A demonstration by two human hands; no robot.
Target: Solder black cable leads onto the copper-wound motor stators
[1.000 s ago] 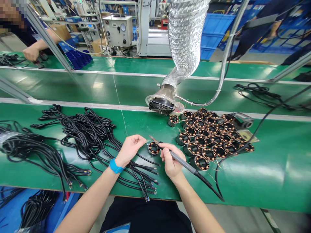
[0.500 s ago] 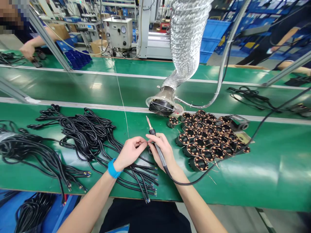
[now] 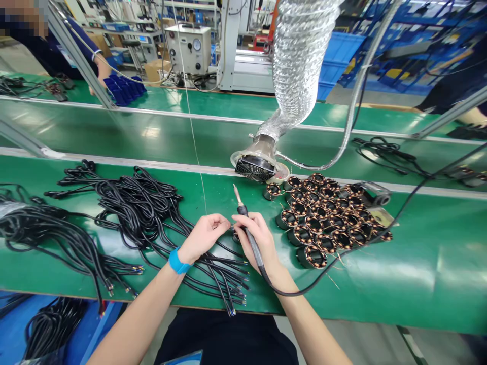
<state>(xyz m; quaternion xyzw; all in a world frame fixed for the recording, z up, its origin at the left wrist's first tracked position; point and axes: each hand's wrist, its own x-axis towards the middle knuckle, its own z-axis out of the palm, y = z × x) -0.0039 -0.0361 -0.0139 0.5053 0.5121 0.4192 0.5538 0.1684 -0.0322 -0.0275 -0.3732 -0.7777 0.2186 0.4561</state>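
Observation:
My right hand (image 3: 258, 241) is closed around a soldering iron (image 3: 253, 243), whose bare tip points up and away from me. Close beside it, my left hand (image 3: 205, 234), with a blue band at the wrist, has its fingertips pinched together; what they hold is too small to make out. A copper-wound ring (image 3: 236, 234) is partly hidden between the hands. Black cables (image 3: 133, 203) lie on the green table (image 3: 429, 253) to the left, their stripped ends near my left forearm. Several copper-wound rings (image 3: 312, 256) stand grouped to the right.
A fume extractor (image 3: 255, 167) on a silver duct (image 3: 299, 61) hangs beyond my hands. A thin solder strand (image 3: 194, 137) hangs down near my left hand. The iron's black cord (image 3: 323, 276) crosses the right side. Another person's arm (image 3: 102, 66) is at the far left.
My hands have drawn slightly apart, with more of the ring between them visible. The other person's hand at the far left has moved right, off the dark parts. The view has shifted a little.

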